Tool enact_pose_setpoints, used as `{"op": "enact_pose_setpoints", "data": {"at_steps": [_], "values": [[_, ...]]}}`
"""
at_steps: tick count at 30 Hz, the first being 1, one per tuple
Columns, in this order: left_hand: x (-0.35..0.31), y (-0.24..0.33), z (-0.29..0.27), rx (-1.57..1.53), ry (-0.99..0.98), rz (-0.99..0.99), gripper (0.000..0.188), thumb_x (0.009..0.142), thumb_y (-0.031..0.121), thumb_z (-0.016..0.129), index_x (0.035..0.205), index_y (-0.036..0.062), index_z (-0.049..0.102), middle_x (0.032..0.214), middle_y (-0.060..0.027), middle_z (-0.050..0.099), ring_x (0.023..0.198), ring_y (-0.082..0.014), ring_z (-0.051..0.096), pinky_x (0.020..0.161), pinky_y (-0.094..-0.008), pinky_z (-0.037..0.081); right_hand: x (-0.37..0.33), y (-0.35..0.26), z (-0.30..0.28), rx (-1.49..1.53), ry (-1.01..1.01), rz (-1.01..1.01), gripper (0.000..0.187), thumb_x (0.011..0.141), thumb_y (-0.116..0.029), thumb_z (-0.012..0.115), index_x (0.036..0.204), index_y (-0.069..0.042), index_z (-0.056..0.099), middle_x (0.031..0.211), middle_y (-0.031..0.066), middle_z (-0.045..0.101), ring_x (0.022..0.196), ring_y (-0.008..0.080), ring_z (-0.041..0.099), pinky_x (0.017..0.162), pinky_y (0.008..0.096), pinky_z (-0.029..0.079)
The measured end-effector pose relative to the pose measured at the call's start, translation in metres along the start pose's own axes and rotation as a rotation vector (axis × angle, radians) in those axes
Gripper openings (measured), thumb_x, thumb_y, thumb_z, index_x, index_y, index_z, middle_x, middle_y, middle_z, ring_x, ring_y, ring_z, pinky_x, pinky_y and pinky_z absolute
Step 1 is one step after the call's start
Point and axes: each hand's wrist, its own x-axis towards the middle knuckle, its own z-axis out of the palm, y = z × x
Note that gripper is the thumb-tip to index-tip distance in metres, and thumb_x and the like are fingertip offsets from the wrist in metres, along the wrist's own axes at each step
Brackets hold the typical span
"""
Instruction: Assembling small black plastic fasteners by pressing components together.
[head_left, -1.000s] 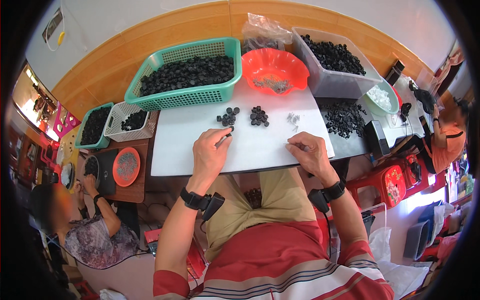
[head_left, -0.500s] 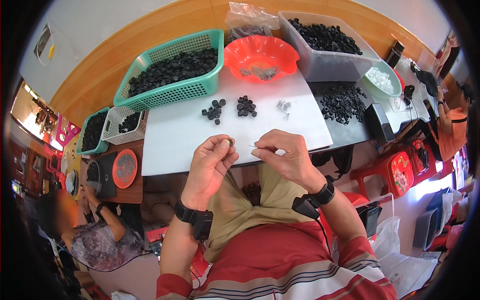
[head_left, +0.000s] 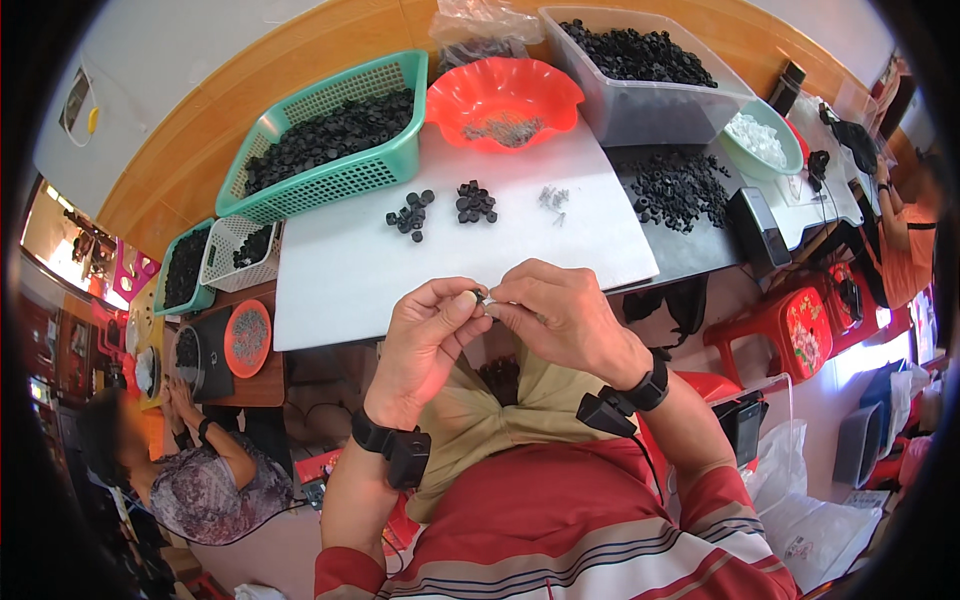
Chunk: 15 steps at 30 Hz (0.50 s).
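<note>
My left hand (head_left: 432,335) pinches a small black cap-like piece (head_left: 480,295) between thumb and fingers, just off the front edge of the white board (head_left: 330,290). My right hand (head_left: 565,318) meets it from the right, its fingertips closed on a thin pale pin (head_left: 489,301) that touches or almost touches the black piece. The fingers cover most of both parts. Beyond my hands, on the board, lie a loose group of small black round pieces (head_left: 410,215), a tighter group of black pieces (head_left: 476,202) and a little heap of pale pins (head_left: 553,200).
A green basket (head_left: 330,190) of black parts, a red scalloped bowl (head_left: 505,85) of pins and a clear bin (head_left: 660,120) line the back. Loose black parts (head_left: 680,190) and a black box (head_left: 758,232) lie right. Another person (head_left: 205,475) sits at left; red stools (head_left: 770,330) stand right.
My right hand has moved left, bringing the pin up to the black piece. My left hand has shifted slightly right. The whole view has turned a little.
</note>
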Motion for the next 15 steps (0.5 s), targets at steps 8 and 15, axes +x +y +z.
{"op": "enact_pose_setpoints", "data": {"at_steps": [8, 15], "values": [[-0.002, -0.004, 0.001, -0.007, -0.013, -0.006, 0.016, 0.100, 0.007, 0.067, 0.114, -0.0012, 0.067, 0.102, -0.0090, 0.071, 0.093, -0.0159, 0.072, 0.087, -0.0306, 0.064, -0.003, -0.006, -0.008, -0.225, -0.018, -0.147, 0.014, 0.083, -0.008, 0.078, 0.096, -0.007, 0.073, 0.091, 0.0056, 0.070, 0.066, 0.0251, 0.068, 0.055, 0.0346, 0.055], [-0.005, -0.006, -0.001, 0.083, -0.013, 0.007, 0.015, 0.100, 0.007, 0.068, 0.112, -0.0007, 0.070, 0.101, -0.0097, 0.074, 0.091, -0.0161, 0.073, 0.085, -0.0319, 0.064, -0.005, -0.008, -0.014, -0.273, -0.069, -0.159, 0.017, 0.083, -0.006, 0.077, 0.099, -0.007, 0.072, 0.094, 0.0050, 0.069, 0.065, 0.0251, 0.068, 0.053, 0.0341, 0.054]]}}
